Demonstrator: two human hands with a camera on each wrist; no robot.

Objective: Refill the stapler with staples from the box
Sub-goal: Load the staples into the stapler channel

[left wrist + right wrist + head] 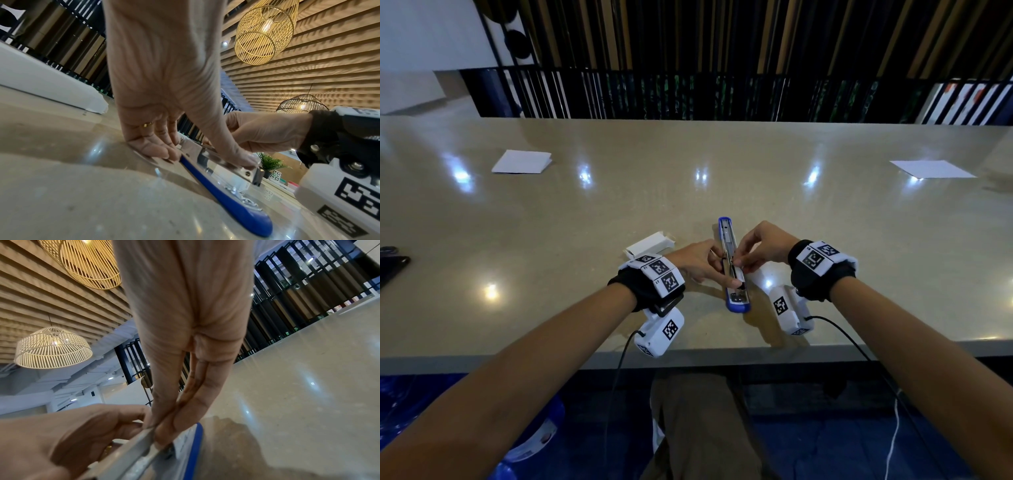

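Biggest risk, imo: the staple strip could've gone in skewed or snapped apart, since your fingertips were crowding a narrow metal channel from both sides w/ little room to see it. A slip by either hand might also have shoved the stapler (pixel 732 263) sideways on the glossy counter (pixel 722 178); it lay opened flat, blue base toward you, nothing but your fingers pinning it.

Your left hand (pixel 697 262) had its fingers together, tips pressed on the counter against the stapler's left edge, thumb bearing down on the metal rail. Your right hand (pixel 763 246) had fingers bunched in a pinch right at the rail's middle; whether a strip sat between them, can't tell, too small & hidden.

The box (pixel 650 244) lay just beyond your left wrist, near the stapler but not touching.
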